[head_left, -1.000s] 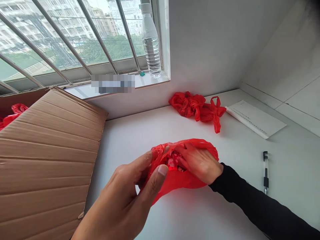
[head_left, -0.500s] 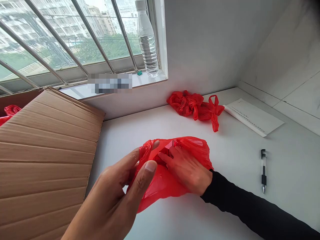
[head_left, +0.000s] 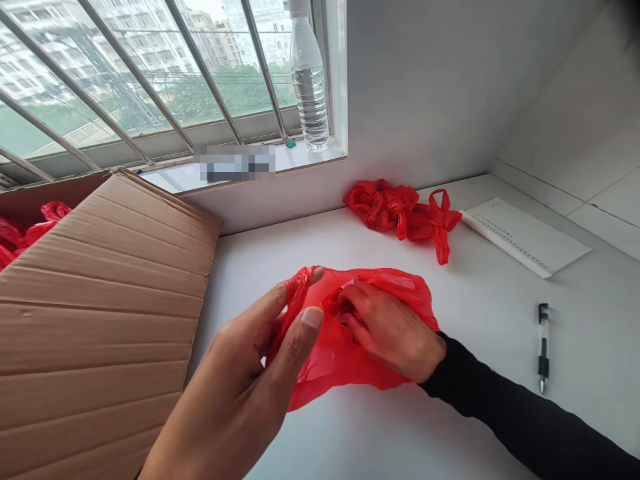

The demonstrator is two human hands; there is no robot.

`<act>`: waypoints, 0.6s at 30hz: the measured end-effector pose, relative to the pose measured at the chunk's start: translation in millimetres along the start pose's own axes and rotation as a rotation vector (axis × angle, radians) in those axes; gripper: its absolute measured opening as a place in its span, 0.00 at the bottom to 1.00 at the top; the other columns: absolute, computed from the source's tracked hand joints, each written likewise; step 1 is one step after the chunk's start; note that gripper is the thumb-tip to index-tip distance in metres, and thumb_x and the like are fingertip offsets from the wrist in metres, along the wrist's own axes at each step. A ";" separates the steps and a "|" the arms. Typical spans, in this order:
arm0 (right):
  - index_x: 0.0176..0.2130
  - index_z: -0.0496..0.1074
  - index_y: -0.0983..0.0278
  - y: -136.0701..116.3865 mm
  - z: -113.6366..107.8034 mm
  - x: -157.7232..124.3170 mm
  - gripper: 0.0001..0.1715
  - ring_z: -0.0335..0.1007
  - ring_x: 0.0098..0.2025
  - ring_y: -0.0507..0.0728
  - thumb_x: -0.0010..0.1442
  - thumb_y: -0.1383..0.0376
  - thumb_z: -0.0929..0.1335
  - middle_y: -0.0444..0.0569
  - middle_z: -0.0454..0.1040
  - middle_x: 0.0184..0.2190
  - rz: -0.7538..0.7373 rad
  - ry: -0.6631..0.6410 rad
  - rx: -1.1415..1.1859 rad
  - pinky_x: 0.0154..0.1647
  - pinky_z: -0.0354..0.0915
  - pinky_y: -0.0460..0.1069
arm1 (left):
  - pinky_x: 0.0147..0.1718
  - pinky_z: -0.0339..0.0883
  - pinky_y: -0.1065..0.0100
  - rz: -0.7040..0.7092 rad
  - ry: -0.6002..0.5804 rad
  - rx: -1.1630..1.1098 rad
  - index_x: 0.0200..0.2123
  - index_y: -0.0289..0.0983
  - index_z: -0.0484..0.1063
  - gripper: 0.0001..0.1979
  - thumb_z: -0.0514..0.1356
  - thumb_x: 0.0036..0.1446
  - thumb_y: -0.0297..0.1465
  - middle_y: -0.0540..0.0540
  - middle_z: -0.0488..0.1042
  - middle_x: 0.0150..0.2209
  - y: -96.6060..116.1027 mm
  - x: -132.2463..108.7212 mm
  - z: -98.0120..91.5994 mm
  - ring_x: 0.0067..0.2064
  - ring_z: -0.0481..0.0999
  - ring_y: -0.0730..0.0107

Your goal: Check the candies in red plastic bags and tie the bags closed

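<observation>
A thin red plastic bag (head_left: 330, 360) lies open on the white table (head_left: 450, 320) in front of me. My left hand (head_left: 245, 393) pinches the bag's left rim between thumb and fingers. My right hand (head_left: 390, 327), in a black sleeve, reaches into the bag's mouth with curled fingers; what they hold inside is hidden by the plastic.
A brown cardboard box flap (head_left: 100, 313) fills the left, with more red bags (head_left: 25, 230) behind it. Two tied red bags (head_left: 400, 213) lie by the wall. A paper sheet (head_left: 525, 233) and a pen (head_left: 543, 347) lie at right. A water bottle (head_left: 310, 80) stands on the windowsill.
The red wrapped items seen in the bag's mouth a second ago are now covered by plastic. My right hand's fingers have pushed deeper into the bag; my left hand keeps its pinch.
</observation>
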State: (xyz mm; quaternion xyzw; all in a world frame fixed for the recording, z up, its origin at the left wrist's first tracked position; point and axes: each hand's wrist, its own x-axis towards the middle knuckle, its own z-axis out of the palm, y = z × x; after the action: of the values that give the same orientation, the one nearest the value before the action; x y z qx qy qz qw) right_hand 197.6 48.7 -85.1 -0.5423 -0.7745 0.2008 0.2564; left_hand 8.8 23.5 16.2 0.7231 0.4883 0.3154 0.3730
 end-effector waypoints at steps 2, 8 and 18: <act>0.44 0.69 0.61 -2.5 -7.7 -1.9 0.06 0.72 0.38 0.55 0.68 0.66 0.63 0.47 0.75 0.41 0.039 0.004 0.097 0.39 0.66 0.50 | 0.17 0.62 0.77 -0.012 0.014 -0.031 0.39 0.44 0.73 0.09 0.59 0.66 0.42 0.55 0.65 0.22 1.4 -1.1 0.8 0.21 0.62 0.75; 0.38 0.67 0.61 -9.7 -0.9 1.3 0.06 0.72 0.33 0.57 0.68 0.63 0.64 0.46 0.76 0.35 0.197 0.039 0.115 0.32 0.64 0.51 | 0.20 0.60 0.77 -0.029 -0.084 -0.070 0.37 0.43 0.70 0.10 0.57 0.68 0.42 0.55 0.63 0.24 3.9 -5.8 0.6 0.24 0.60 0.76; 0.53 0.71 0.59 0.0 14.1 -1.7 0.15 0.72 0.47 0.62 0.68 0.67 0.65 0.52 0.75 0.46 -0.078 -0.105 -0.054 0.46 0.66 0.55 | 0.20 0.57 0.75 -0.004 -0.119 -0.061 0.35 0.42 0.69 0.11 0.56 0.69 0.40 0.55 0.62 0.25 -1.6 -5.1 0.0 0.24 0.58 0.77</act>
State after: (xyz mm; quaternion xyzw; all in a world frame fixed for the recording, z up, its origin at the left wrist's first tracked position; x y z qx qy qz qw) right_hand 189.4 46.5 -96.4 -0.5073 -0.8125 0.1978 0.2085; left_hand 6.5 19.1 14.4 0.7278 0.4569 0.2859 0.4240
